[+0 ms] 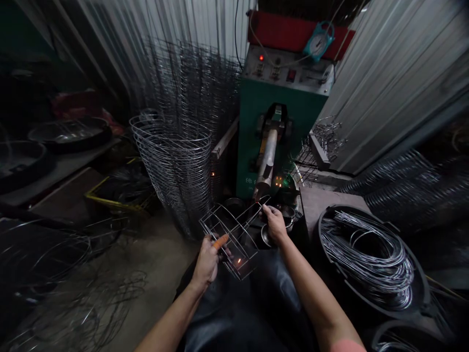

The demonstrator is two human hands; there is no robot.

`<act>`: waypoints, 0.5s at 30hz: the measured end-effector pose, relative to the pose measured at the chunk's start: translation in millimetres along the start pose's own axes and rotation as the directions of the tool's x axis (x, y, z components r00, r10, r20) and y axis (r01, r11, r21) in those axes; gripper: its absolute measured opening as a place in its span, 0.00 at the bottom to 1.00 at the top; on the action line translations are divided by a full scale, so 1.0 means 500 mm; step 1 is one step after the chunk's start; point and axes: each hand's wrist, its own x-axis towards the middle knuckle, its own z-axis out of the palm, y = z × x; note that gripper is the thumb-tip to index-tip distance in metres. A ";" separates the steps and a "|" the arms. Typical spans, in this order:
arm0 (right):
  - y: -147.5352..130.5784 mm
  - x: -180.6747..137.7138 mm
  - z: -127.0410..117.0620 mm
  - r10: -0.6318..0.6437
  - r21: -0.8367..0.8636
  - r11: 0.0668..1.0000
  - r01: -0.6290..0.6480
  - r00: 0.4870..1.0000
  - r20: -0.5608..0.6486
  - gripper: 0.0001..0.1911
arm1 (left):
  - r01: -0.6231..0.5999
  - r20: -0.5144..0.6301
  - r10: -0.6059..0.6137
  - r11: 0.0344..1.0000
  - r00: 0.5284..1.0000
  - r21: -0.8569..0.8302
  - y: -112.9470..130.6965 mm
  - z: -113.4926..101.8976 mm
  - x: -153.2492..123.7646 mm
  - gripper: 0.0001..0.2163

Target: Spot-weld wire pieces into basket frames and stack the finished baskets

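A wire rack frame (234, 232) is held over my lap, its far end under the tip of the welding machine's arm (266, 164). My left hand (207, 261) grips the near left side of the frame, one finger wearing an orange cover. My right hand (274, 222) is closed around the frame's far right end, close to the electrode tip. Small orange sparks glow near the frame and at the machine's base.
The green welding machine (282, 105) stands ahead with a control panel on top. A tall stack of wire baskets (174, 156) rises at its left. A black tub of coiled wire (370, 256) sits at right. Loose wire hoops (62, 288) cover the floor at left.
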 end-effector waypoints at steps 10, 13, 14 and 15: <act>0.042 -0.186 -0.068 0.035 -0.331 0.941 0.074 0.950 0.311 0.14 | -0.001 0.027 0.004 0.992 1.000 -0.123 -0.015 0.005 -0.005 0.21; 0.045 -0.189 -0.049 -0.016 -0.333 0.936 0.110 0.962 0.273 0.13 | 0.018 0.012 -0.017 0.990 1.000 -0.139 -0.015 0.003 -0.009 0.20; 0.043 -0.187 -0.043 -0.026 -0.331 0.936 0.118 0.962 0.271 0.13 | 0.018 0.010 -0.017 0.990 1.000 -0.142 -0.014 0.002 -0.009 0.20; 0.039 -0.185 -0.038 -0.032 -0.327 0.937 0.122 0.963 0.268 0.13 | 0.017 0.012 -0.015 0.989 1.000 -0.144 -0.013 0.001 -0.007 0.20</act>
